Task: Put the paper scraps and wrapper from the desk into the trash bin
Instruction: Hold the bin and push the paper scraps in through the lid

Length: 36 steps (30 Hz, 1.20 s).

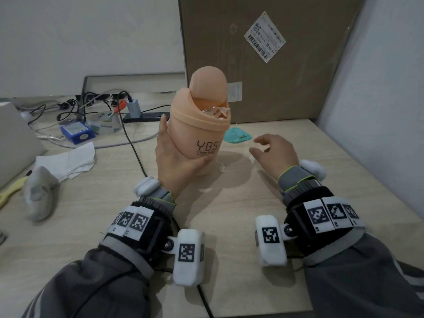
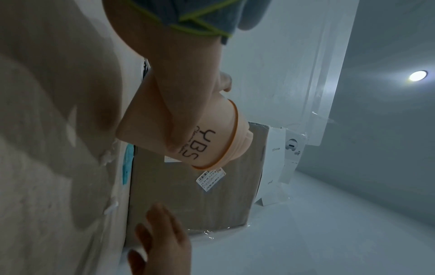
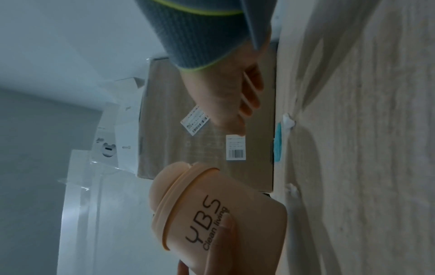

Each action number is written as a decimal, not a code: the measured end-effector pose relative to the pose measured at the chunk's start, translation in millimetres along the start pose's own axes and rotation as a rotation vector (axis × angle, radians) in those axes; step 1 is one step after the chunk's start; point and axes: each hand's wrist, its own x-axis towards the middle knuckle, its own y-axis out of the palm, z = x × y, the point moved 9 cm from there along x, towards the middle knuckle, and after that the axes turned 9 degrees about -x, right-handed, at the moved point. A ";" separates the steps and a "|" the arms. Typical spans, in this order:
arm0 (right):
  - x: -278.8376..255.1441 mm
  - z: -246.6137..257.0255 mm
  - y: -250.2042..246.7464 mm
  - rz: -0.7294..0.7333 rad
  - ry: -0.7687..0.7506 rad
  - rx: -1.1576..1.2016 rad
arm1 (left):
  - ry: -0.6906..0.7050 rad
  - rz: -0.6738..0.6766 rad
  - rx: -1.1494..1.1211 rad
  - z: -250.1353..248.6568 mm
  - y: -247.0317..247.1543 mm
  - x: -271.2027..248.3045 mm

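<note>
My left hand (image 1: 176,152) grips a peach trash bin (image 1: 202,131) marked "YBS" around its lower body and holds it tilted to the right. The bin's swing lid is flipped up, and crumpled scraps show in the mouth. My right hand (image 1: 263,145) hovers open and holds nothing, just right of the bin. A small white paper scrap (image 1: 251,159) lies on the desk by its thumb, and another scrap (image 3: 292,189) lies near the bin's base. A teal wrapper (image 1: 238,136) lies flat behind the hand. The left wrist view shows the bin (image 2: 207,134), the scraps (image 2: 107,158) and the wrapper (image 2: 126,167).
A big cardboard box (image 1: 263,60) stands against the back wall right behind the bin. A white wall (image 1: 378,88) bounds the desk on the right. To the left are cables and a power strip (image 1: 146,117), a tape roll (image 1: 104,125), a blue box (image 1: 76,131), white tissue (image 1: 68,161) and a grey cloth lump (image 1: 37,191).
</note>
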 end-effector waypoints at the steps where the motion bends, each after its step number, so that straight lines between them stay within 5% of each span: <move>1: 1.3 -3.1 10.1 0.063 0.000 -0.068 | -0.006 -0.017 0.005 1.5 -2.1 0.9; 9: 8.1 -6.5 48.8 0.274 -0.046 -0.286 | -0.017 -0.029 0.030 0.4 -2.2 0.4; 15: 1.2 11.2 33.0 0.123 -0.079 0.046 | -0.031 -0.045 0.050 3.1 -5.1 1.6; 18: -11.2 36.3 37.8 0.174 -0.160 0.289 | -0.038 -0.055 0.061 4.0 -6.9 2.7; 26: -18.0 59.2 71.6 0.355 -0.312 -0.037 | -0.054 -0.052 0.040 7.6 -5.7 3.2; 30: -14.3 65.7 71.8 0.290 -0.327 -0.047 | -0.055 -0.053 0.029 9.2 -6.4 3.4; 36: -3.5 47.6 58.7 0.165 -0.150 -0.022 | -0.053 -0.041 0.037 8.7 -6.5 5.2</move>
